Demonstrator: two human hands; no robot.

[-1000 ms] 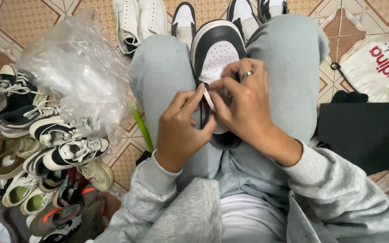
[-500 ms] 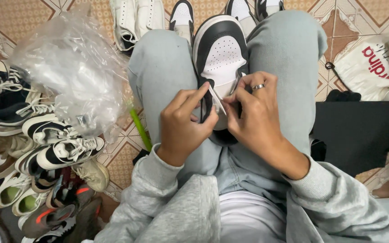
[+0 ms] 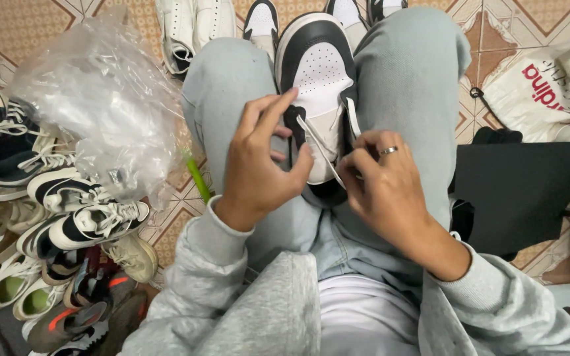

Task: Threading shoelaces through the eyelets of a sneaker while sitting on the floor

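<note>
Black and white leather sneaker (image 3: pixel 316 72) wedged between two knees in light blue jeans (image 3: pixel 411 79), toe pointing away from the body. Left hand (image 3: pixel 258 168) just beside the sneaker's tongue, thumb and pointer finger pinched on the black edge by the lace holes, other fingers loose. Right hand (image 3: pixel 384 191) on the other side of the sneaker, silver ring on one finger, fingertips squeezed shut on a thin white shoelace (image 3: pixel 319 148). Shoelace stretched tight, slanting across the sneaker's tongue between both hands.

Left of the sneaker, past the knee: a crinkly clear plastic bag (image 3: pixel 100 105), with a green stick (image 3: pixel 198 178) poking out under it. Further left, a big pile of mixed sneakers (image 3: pixel 47 217) on the tiled floor. Right of the sneaker: a flat black cloth (image 3: pixel 522 191) and a white cloth bag (image 3: pixel 549 86).
</note>
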